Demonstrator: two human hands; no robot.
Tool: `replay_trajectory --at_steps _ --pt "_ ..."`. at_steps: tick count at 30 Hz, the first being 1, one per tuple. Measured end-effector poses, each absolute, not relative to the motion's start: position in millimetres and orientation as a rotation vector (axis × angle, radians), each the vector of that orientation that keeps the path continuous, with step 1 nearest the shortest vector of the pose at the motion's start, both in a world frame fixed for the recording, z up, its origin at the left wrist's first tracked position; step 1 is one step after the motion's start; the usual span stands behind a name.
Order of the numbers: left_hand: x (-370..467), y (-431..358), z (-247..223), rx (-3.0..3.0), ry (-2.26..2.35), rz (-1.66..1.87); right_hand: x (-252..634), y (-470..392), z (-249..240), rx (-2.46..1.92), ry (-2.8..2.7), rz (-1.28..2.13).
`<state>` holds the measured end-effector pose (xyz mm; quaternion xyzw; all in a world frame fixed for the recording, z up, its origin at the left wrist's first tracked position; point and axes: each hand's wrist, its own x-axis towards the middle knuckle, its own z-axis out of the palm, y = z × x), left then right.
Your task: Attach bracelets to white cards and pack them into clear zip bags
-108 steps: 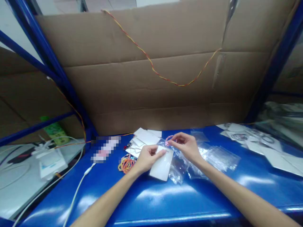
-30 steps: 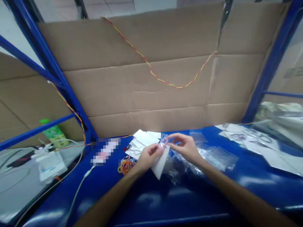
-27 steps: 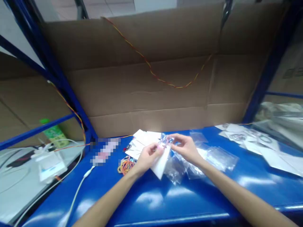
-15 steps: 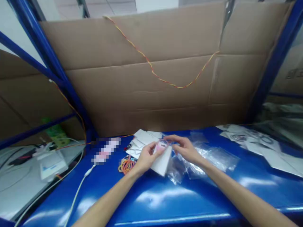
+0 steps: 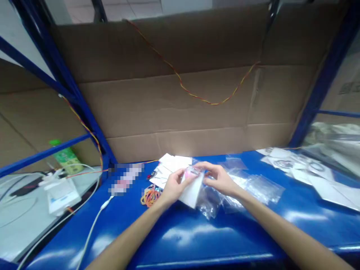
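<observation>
Holding a white card (image 5: pixel 191 195) tilted over the middle of the blue table (image 5: pixel 180 243), with thumb and fingers of the left hand (image 5: pixel 174 187) closed on its left side; showing something pink (image 5: pixel 189 174) at the card's upper end, likewise over the table's middle, too blurred to make out; bringing the right hand (image 5: pixel 221 180) to the card's upper right edge, with index finger curved along the top and thumb bent below, only narrowly apart; impossible to tell whether pinching anything there; with a bundle of orange cords (image 5: pixel 150 195) left of the table's middle, and a pile of white cards (image 5: pixel 165 172) toward the table's far edge; with thin clear bags (image 5: pixel 263 188) right of the table's middle, near the right wrist; with white sheets (image 5: pixel 337 189) spread over the table's far right; with brown cardboard (image 5: pixel 180 120) upright behind the table, and a green bottle (image 5: pixel 67 158) beyond the table's left end.
</observation>
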<state>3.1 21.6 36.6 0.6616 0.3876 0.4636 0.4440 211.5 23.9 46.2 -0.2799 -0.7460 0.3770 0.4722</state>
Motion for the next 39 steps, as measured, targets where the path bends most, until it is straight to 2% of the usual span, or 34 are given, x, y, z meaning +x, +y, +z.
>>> replay_trajectory --at_steps 20,33,39 --pt "-0.5 21.0 34.8 1.657 0.835 1.133 210.2 25.2 42.7 -0.766 -1.841 0.829" --pt "1.0 24.4 31.3 1.552 0.834 1.179 209.5 23.8 40.6 -0.769 -1.797 0.888" --pt "2.0 23.7 31.2 1.469 0.846 1.191 205.0 23.5 37.1 -0.748 -1.704 1.022"
